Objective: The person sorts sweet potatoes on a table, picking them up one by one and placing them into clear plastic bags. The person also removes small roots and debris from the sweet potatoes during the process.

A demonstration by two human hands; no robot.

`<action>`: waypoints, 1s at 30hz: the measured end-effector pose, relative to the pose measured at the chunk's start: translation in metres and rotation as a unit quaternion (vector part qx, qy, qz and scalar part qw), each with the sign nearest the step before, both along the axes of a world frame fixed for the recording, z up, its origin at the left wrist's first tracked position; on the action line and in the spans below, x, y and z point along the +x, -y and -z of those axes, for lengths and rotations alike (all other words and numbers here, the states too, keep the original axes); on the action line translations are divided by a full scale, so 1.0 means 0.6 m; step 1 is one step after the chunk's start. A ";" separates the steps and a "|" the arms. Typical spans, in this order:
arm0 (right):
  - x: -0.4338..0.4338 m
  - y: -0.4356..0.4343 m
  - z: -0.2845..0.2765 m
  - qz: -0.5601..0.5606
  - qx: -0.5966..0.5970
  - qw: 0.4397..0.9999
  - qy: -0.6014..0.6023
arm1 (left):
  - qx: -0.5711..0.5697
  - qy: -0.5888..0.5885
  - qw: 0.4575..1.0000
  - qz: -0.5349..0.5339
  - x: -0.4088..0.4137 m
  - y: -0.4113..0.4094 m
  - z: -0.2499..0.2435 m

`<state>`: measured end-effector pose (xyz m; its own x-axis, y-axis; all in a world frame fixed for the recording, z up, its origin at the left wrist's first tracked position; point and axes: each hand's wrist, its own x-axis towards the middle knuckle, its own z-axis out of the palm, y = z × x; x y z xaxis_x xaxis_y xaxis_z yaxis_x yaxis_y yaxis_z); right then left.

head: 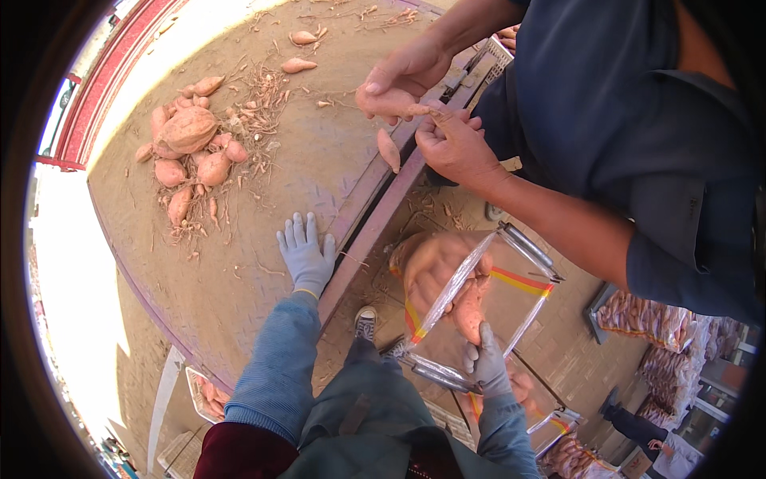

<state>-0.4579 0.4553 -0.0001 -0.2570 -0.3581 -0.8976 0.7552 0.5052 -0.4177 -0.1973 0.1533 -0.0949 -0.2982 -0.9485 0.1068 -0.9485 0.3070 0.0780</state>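
Note:
My left hand (306, 251), in a grey glove, lies flat with fingers spread on the dusty metal truck bed (299, 173), near its edge. In my right hand (488, 362), also gloved, is the lower end of a long sweet potato (468, 311), held at the mouth of a clear plastic bag (526, 317) with red and yellow stripes. Metal clamps hold the bag's mouth wide, and several sweet potatoes (434, 269) show inside it. Further up the bed, left of my left hand, is a pile of sweet potatoes (188, 132) with loose roots.
A co-worker's two bare hands (458, 143) hold another sweet potato (389, 102) above the bed's edge. One small sweet potato (388, 151) lies at that edge. Filled bags (646, 320) stand at the right, with another person (646, 437) beyond. A crate (197, 389) is at the lower left.

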 end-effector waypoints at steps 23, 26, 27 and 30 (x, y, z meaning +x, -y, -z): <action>0.003 0.023 0.009 -0.078 0.111 0.981 -0.142 | 0.012 -0.031 0.999 -0.014 -0.004 0.002 -0.014; -0.002 0.023 0.023 -0.124 0.118 0.969 -0.179 | 0.012 -0.036 0.999 -0.015 0.001 -0.001 -0.012; -0.005 0.032 0.029 -0.134 0.118 0.966 -0.189 | 0.010 -0.040 0.999 -0.015 0.002 0.000 -0.011; -0.012 0.023 0.071 -0.106 0.124 0.968 -0.190 | 0.017 -0.036 0.999 -0.013 0.011 -0.001 -0.011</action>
<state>-0.4652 0.4412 -0.0424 -0.5291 -0.2250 -0.8182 0.4400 0.7517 -0.4912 -0.1909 0.1538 -0.0886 -0.2663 -0.9593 0.0943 -0.9478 0.2784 0.1557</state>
